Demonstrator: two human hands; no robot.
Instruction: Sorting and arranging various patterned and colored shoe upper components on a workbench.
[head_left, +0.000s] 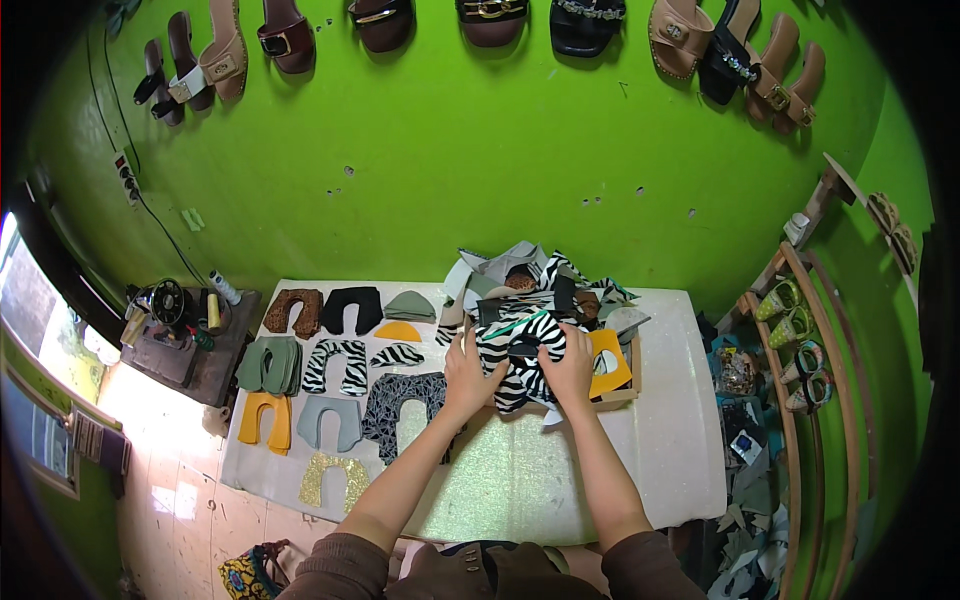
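Observation:
Between my hands is a bundle of zebra-print cut pieces [516,385], with dark openings showing in its middle. My left hand [468,377] closes on its left side, and my right hand [570,368] grips its right side. Some fingertips are hidden behind the material. Just beyond rises a heap of scrap pieces [505,268] in grey, black, zebra and leopard print, sitting in and over a wooden box [628,385]. A yellow piece [609,367] lies at the box's right side, close to my right hand. Left of my left hand lies a dark patterned U-shaped piece [380,415].
On the pale table [660,450], stacks of U-shaped pieces lie at left: leopard [283,312], black [352,308], green [268,365], zebra [336,366], yellow [266,418], grey [330,421] and gold glitter [333,482]. A sewing machine [166,303] stands left; a wooden shoe rack [790,400] stands right.

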